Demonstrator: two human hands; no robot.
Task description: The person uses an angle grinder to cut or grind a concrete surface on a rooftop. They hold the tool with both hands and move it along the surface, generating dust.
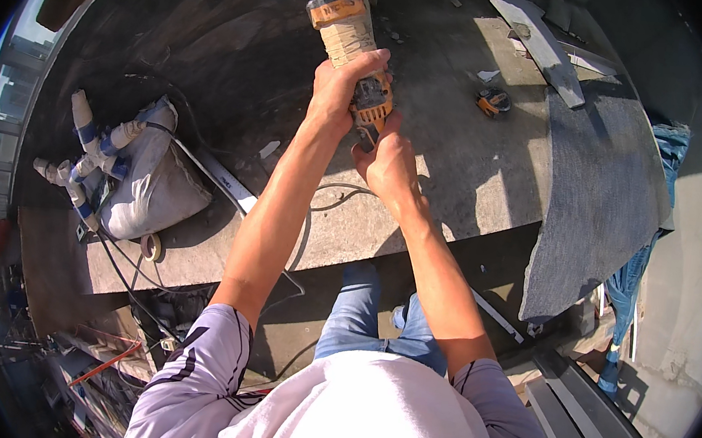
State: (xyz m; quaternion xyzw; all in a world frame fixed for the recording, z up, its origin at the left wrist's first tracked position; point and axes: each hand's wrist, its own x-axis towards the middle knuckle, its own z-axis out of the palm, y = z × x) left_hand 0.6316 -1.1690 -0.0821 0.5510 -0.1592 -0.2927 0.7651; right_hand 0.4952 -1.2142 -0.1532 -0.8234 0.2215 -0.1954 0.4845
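An angle grinder [350, 40] with an orange and black body, wrapped in beige tape round its middle, is held out over the concrete slab. My left hand [338, 87] wraps round the body just behind the tape. At the rear end, my right hand [390, 160] closes round the back of the grinder, beside the orange vents. The head of the tool points away from me, and part of a disc shows at the top edge. From near my right hand a dark cord [344, 188] runs down and left across the slab.
On the left, a pale sack [155, 192] lies beside taped sockets and plugs [88, 143] and a tape roll [151, 247]. An orange-black tape measure [492, 102] sits right of the grinder. Farther right are a broken board [541, 47] and a grey sheet [594, 192]. The slab's near edge [338, 260] crosses before my legs.
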